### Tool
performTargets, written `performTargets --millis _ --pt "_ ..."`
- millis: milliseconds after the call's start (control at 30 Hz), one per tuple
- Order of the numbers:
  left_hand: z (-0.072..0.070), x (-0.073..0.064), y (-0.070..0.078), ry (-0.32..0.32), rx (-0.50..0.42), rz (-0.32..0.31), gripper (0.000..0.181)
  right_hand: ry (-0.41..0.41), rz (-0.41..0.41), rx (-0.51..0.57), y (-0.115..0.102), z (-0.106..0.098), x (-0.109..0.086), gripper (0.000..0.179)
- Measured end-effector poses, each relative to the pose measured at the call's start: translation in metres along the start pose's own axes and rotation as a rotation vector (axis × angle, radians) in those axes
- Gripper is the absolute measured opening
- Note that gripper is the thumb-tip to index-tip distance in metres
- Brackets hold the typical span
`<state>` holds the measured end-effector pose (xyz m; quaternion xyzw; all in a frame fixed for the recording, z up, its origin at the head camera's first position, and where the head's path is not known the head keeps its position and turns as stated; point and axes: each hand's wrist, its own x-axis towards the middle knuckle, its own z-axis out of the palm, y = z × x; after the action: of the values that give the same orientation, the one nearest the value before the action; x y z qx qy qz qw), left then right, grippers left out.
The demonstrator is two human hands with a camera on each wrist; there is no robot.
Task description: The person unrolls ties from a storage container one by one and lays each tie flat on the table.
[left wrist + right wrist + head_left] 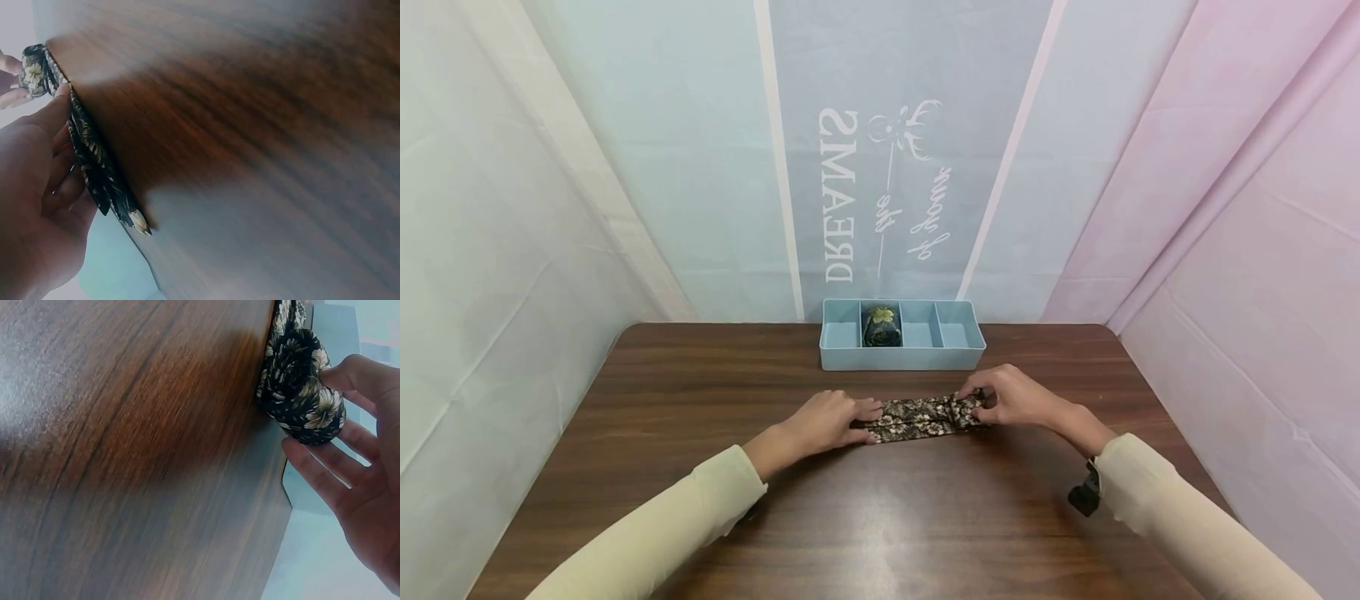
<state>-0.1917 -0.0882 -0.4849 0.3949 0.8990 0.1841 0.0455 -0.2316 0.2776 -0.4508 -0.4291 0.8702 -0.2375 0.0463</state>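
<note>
A long folded strip of dark cloth with pale flowers (pixel 917 418) lies across the table in the head view, its right end wound into a roll (pixel 303 394). My left hand (pixel 823 421) rests on the strip's left end, thumb at the near edge and fingers farther back, pressing it to the table. At the other end, my right hand (pixel 1018 396) holds the roll between thumb and fingers. The roll's coiled layers show in the right wrist view. Two loose cloth tips (pixel 139 222) stick out beneath my left hand in the left wrist view.
Behind the cloth stands a light blue divided tray (pixel 895 359). One of its compartments holds a dark rolled cloth with a yellow-green flower (pixel 882 325). The brown wooden table (pixel 880 517) meets printed curtains (pixel 700 167) at its back and sides.
</note>
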Motion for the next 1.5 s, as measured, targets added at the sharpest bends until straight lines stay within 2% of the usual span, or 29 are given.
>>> performTargets --millis 167,367,500,700,800,967,1167,1300,1500 --pt "-0.004 0.003 0.001 -0.011 0.051 0.007 0.05 -0.009 0.024 0.062 0.004 -0.001 -0.002 0.031" --pt "-0.01 0.009 0.011 -0.042 0.105 -0.002 0.047 -0.011 0.021 0.096 0.008 -0.001 -0.001 0.033" --pt "-0.01 0.017 0.017 -0.013 0.109 0.001 0.047 -0.013 0.013 0.105 0.01 0.0 0.0 0.032" --pt "-0.004 0.032 0.027 0.052 0.051 0.012 0.054 -0.04 0.04 0.12 0.01 -0.001 0.001 0.031" --pt "-0.001 0.04 0.033 0.064 0.027 0.017 0.054 -0.046 0.044 0.122 0.009 -0.002 0.001 0.028" --pt "0.005 0.052 0.041 0.043 0.018 0.011 0.052 -0.036 0.072 0.09 0.005 -0.002 0.004 0.015" --pt "0.014 0.059 0.043 0.022 -0.009 0.041 0.053 0.008 0.109 -0.003 0.001 -0.002 0.005 0.015" --pt "0.017 0.061 0.043 0.015 0.003 0.059 0.052 0.036 0.111 -0.041 0.001 0.0 0.005 0.014" --pt "0.02 0.06 0.042 -0.002 0.061 0.033 0.049 0.063 0.104 -0.059 -0.002 0.001 0.008 0.016"
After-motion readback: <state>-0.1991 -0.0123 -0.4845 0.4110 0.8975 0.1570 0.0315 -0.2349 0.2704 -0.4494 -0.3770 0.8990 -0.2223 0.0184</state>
